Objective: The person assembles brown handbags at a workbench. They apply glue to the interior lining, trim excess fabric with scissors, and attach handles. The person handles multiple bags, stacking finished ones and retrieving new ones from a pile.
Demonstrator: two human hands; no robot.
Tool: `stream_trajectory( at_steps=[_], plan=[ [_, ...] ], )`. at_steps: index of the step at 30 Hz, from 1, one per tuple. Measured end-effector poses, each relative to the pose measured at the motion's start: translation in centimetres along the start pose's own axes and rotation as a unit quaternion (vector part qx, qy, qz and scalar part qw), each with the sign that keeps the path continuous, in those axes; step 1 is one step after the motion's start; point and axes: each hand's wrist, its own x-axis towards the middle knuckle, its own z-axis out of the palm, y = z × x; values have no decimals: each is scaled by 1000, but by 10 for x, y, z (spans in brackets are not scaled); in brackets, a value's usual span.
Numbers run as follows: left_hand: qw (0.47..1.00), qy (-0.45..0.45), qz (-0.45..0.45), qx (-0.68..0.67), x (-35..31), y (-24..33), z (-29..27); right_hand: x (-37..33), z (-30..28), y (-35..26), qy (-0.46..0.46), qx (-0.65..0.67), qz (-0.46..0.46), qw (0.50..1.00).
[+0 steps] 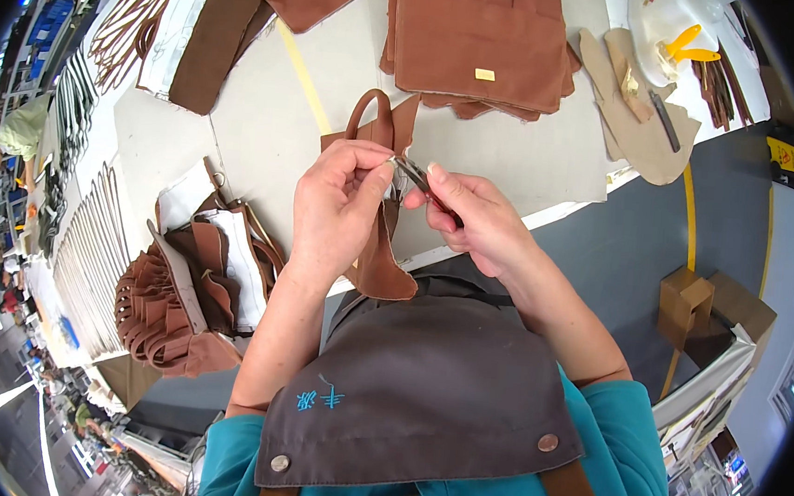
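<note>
A brown leather bag piece [385, 261] with a looped handle [368, 106] lies at the table's near edge, its lower end hanging toward my apron. My left hand [335, 201] is closed on this piece, with thumb and forefinger pinched around a tiny pale bit I cannot make out. From the other side my right hand [483, 219] grips a small metal-tipped tool with dark handles [416, 175], like snips or pliers. Its tip meets the left fingertips. Part of the leather is hidden behind my hands.
Stacked brown leather panels [479, 40] lie beyond my hands. Bundled brown pieces [169, 305] sit at the left. At the far right are a tan offcut [652, 151], a dark-handled knife [665, 122] and a white container [661, 36] holding a yellow-handled tool [688, 49]. A cardboard box [684, 303] stands lower right.
</note>
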Motion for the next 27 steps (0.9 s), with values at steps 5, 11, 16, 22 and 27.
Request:
stream_trajectory(
  at_steps=[5, 11, 16, 22, 27],
  plan=[
    [1000, -3, -7, -1, 0, 2, 0, 3, -3, 6, 0, -24, -46, 999],
    [1000, -17, 6, -7, -5, -7, 7, 9, -6, 1, -58, -41, -82, 994],
    [997, 28, -28, -61, 0, 7, -10, 2, -18, -2, 21, 20, -115, 993],
    [995, 10, -53, -88, -3, 7, 0, 6, 9, -14, 121, -197, -272, 934],
    [1000, 12, 22, 5, -3, 6, 2, 19, 16, -15, 168, -346, -383, 840]
  ],
)
